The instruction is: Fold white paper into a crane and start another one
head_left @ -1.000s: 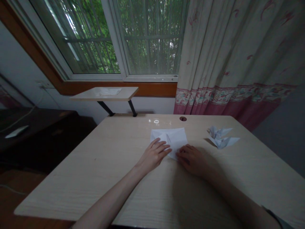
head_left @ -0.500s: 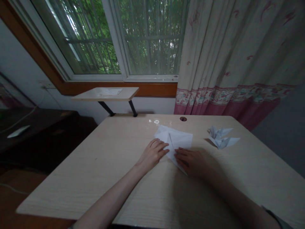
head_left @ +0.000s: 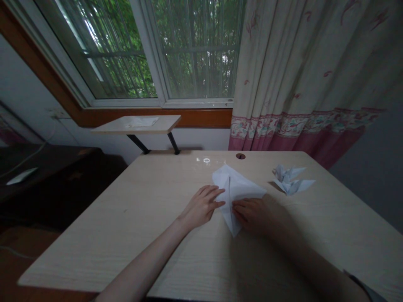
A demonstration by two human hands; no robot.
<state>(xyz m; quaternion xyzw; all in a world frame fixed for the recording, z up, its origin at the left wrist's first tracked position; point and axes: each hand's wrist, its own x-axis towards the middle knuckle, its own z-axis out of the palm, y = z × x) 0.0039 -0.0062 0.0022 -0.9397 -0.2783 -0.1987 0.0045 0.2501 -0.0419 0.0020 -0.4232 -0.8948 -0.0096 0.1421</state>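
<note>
A folded sheet of white paper [head_left: 242,184] lies on the pale wooden desk [head_left: 126,235], one pointed corner toward me and a crease running down its middle. My left hand [head_left: 204,205] rests on the paper's left edge, fingers stretched out and slightly apart. On the lower right part of the sheet lies my right hand [head_left: 252,212], its fingers extended over the paper beside the crease; its palm side is hidden. Both hands touch the paper from above, flat rather than gripping it.
Folded paper shapes like origami cranes [head_left: 289,179] stand at the right back of the desk. A small raised shelf [head_left: 166,121] on black legs holds white paper [head_left: 141,121]. Behind are a window and a curtain [head_left: 283,84]. A cable hole [head_left: 240,156] sits near the back edge.
The paper has turned clockwise, so its near point now faces me more squarely and its right corner sticks out farther. Both hands stay on it, shifted only slightly.
</note>
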